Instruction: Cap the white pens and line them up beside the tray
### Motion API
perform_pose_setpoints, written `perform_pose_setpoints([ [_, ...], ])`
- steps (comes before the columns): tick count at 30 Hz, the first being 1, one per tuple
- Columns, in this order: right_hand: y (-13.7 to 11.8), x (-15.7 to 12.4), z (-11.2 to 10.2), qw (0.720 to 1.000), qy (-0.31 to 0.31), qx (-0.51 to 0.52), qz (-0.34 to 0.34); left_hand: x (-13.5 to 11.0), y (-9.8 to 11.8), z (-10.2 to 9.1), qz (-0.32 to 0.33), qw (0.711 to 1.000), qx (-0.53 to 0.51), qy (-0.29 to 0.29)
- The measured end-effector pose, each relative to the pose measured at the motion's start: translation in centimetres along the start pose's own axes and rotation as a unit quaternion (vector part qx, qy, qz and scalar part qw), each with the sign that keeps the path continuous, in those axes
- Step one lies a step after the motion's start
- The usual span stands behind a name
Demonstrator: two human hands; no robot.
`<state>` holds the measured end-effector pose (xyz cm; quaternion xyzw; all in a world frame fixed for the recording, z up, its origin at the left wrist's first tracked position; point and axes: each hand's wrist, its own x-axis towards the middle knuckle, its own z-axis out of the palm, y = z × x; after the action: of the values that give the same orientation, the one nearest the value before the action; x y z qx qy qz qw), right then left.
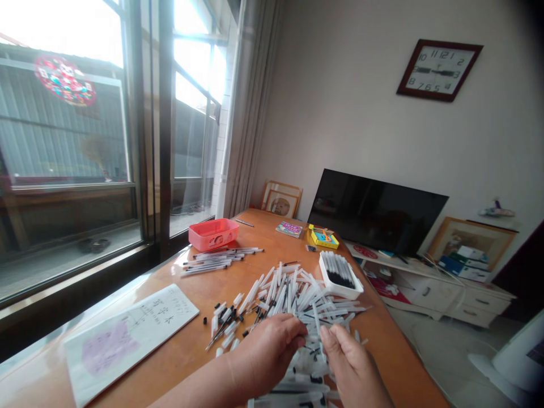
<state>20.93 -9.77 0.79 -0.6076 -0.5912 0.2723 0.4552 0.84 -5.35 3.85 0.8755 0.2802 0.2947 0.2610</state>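
Many pen parts lie in a wide pile (293, 292) on the wooden table: clear barrels, dark refills, small caps. My right hand (351, 362) is closed, its thumb pressed on a translucent pen barrel (317, 318) that stands up out of the grip. Just to its left, my left hand (272, 351) has its fingers curled together above the pile. Whatever may be between those fingertips is hidden. Black and clear caps (227, 323) lie scattered left of the pile. Beyond the pile, a white box (355, 293) holds a row of pens with dark ends.
A pink plastic basket (212, 235) stands at the far left, with several pens (219, 259) in front of it. Nearer lies a notebook (131, 343). A yellow box (325, 238) and a purple booklet (289, 228) rest at the far end. The table's right edge borders a television cabinet (437, 289).
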Motion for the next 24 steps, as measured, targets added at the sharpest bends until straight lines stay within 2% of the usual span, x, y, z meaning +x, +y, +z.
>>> perform_pose_setpoints([
  [3,-0.32,-0.02,0.25,0.999,-0.017,0.043,0.004,0.04,0.06,-0.16,-0.005,1.0,-0.003,-0.001],
  [6,-0.55,-0.08,0.49,0.995,-0.01,0.087,0.042,0.0,0.04,-0.09,-0.003,1.0,-0.006,0.006],
  [10,-0.46,-0.05,0.33,0.998,0.001,0.044,0.042,-0.09,-0.16,0.16,0.006,1.0,0.001,0.007],
  [12,-0.41,-0.02,0.21,0.999,-0.016,0.032,0.028,-0.1,-0.24,0.19,0.007,1.0,0.006,0.0],
  [15,-0.61,-0.1,0.23,0.997,-0.036,0.064,0.028,-0.07,-0.31,0.15,0.001,1.0,0.015,-0.004],
  [18,-0.9,-0.18,0.22,0.995,-0.028,0.088,0.045,-0.03,-0.37,0.16,-0.009,1.0,0.026,0.0],
  [24,-0.45,0.14,-0.22,0.999,-0.03,0.03,0.032,-0.02,-0.42,0.21,-0.001,1.0,0.03,-0.004],
])
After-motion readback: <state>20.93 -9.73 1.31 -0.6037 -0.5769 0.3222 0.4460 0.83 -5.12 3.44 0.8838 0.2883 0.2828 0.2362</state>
